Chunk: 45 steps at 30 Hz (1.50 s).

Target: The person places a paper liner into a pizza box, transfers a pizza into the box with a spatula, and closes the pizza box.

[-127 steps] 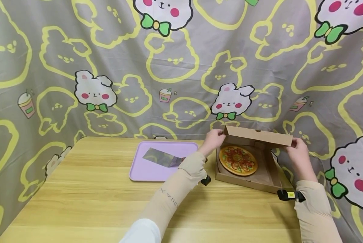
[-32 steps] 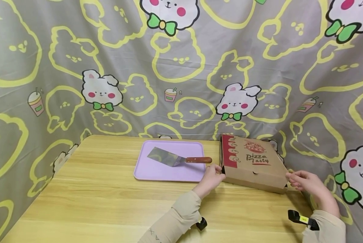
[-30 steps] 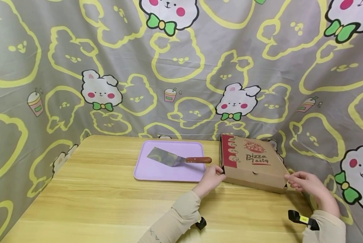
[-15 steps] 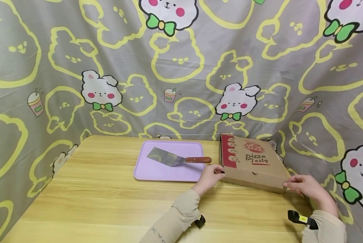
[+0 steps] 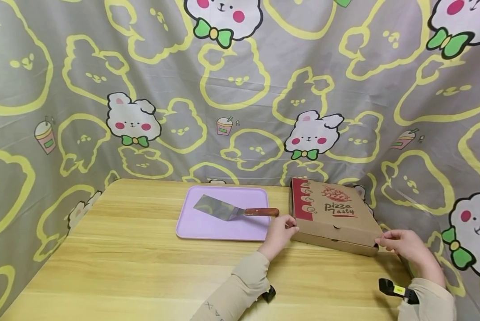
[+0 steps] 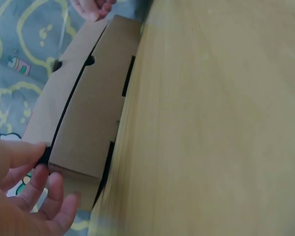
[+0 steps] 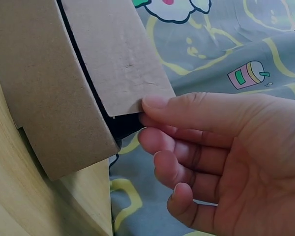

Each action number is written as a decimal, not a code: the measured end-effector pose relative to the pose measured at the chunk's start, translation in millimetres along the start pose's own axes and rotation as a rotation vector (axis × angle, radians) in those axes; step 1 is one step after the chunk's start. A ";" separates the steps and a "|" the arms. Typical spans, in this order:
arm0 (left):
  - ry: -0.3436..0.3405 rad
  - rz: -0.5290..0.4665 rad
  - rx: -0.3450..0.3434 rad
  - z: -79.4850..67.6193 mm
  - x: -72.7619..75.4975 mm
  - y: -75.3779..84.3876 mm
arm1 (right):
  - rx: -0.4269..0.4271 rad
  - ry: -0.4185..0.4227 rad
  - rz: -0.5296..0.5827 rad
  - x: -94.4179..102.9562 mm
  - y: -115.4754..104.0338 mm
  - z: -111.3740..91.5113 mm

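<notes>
A brown cardboard pizza box [image 5: 324, 218] with red print stands at the table's right rear. Its lid lies almost down; a dark gap runs between the lid's front flap [image 7: 123, 64] and the box's front wall [image 6: 88, 108]. My left hand [image 5: 277, 234] pinches the flap's left corner between thumb and fingers. At the right corner, my right hand [image 5: 410, 249] grips the flap, thumb on the outer face and other fingers curled below. The lid hides the inside of the box.
Left of the box, a lilac tray [image 5: 223, 230] carries a metal spatula [image 5: 215, 207], its wooden handle pointing right past the tray's rim. A patterned cloth [image 5: 163, 67] hangs behind the wooden table [image 5: 123, 249] and along its sides.
Earlier the lid was raised, with a pizza visible inside. Both hands lowered it until its flap covered the front wall; since half a second ago the flap has risen slightly, baring the wall.
</notes>
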<state>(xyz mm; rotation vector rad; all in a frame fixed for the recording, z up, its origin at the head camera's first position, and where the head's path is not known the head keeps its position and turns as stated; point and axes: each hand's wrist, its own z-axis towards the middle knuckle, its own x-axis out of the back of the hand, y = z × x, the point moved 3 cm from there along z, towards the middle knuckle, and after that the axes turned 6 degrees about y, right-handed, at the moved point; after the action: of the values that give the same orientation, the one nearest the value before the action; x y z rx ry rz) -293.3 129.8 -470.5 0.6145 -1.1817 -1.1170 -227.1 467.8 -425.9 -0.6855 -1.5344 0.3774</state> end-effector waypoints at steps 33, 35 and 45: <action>0.102 -0.012 0.055 -7.3 -1.4 11.9 | 0.049 0.065 -0.031 -5.6 4.4 1.2; 0.110 -0.051 0.079 -7.9 -2.7 10.9 | 0.001 0.050 -0.018 -5.6 4.5 1.3; 0.109 -0.220 0.324 -9.6 -8.5 4.6 | -0.117 0.088 0.088 -9.4 6.8 9.1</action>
<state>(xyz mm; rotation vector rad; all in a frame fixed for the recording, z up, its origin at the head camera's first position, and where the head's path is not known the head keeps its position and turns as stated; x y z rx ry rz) -282.6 137.7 -473.0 1.0626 -1.2318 -1.0664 -235.0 468.6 -438.3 -0.8529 -1.4545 0.3205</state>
